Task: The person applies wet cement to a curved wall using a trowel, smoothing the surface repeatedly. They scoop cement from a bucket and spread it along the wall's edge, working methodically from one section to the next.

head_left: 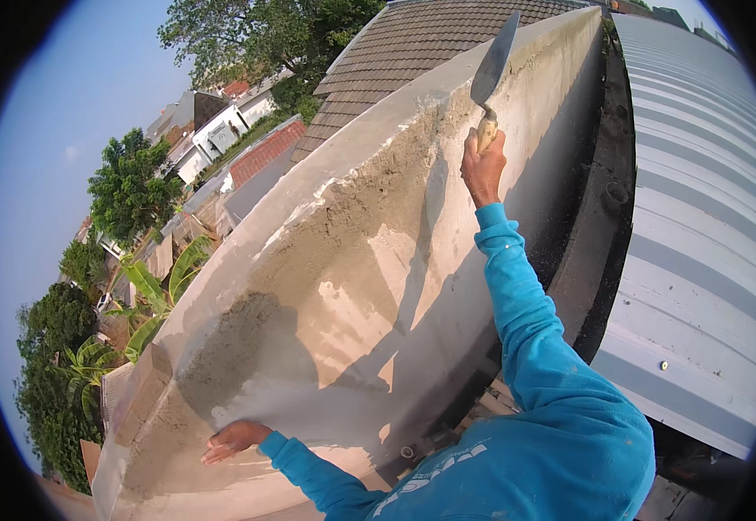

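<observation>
1. My right hand [484, 168] grips the leaf-bladed trowel [494, 69], its long axis pointing up and away from me.
2. The rough mortar band [343, 221] slants along the parapet wall [552, 91], left of the trowel.
3. My left hand [235, 439], open, is nearer the band's lower end; contact I cannot tell.

The right grip [485, 169] hides part of the trowel handle [487, 133]; the left grip's [236, 438] contact with the wall [352, 234] is unclear. The near edge crops the blue shirt [534, 460].
</observation>
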Demonstrator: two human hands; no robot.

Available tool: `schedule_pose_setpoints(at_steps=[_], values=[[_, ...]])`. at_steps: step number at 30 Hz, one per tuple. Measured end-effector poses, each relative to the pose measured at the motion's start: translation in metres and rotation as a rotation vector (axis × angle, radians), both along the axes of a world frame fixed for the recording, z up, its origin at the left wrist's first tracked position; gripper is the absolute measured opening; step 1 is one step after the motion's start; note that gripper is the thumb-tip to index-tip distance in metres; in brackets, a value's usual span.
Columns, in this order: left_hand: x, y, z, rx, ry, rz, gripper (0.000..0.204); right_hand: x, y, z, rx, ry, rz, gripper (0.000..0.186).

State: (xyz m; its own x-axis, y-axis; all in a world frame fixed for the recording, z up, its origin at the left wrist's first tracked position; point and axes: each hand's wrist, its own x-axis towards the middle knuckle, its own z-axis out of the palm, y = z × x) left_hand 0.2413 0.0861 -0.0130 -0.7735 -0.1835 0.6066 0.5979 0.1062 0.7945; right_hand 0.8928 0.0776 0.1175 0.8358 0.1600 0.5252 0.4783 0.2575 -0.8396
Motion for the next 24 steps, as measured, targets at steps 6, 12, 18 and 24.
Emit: schedule_pose_setpoints(at_steps=[6, 12, 18, 24], values=[[-0.017, -0.006, -0.013, -0.203, 0.315, 0.299, 0.021, -0.037, -0.043, 0.034, -0.016, 0.130, 0.053, 0.034], [-0.028, -0.003, -0.018, -0.178, 0.387, 0.290, 0.025, -0.005, -0.019, 0.021, -0.252, 0.135, 0.126, 0.033], [0.002, -0.008, 0.009, -0.028, 0.188, 0.116, 0.047, -0.011, -0.019, 0.020, -0.112, 0.081, 0.035, 0.036], [0.008, -0.015, 0.011, -0.069, 0.140, 0.166, 0.030, -0.032, -0.036, 0.030, -0.107, 0.135, 0.091, 0.036]])
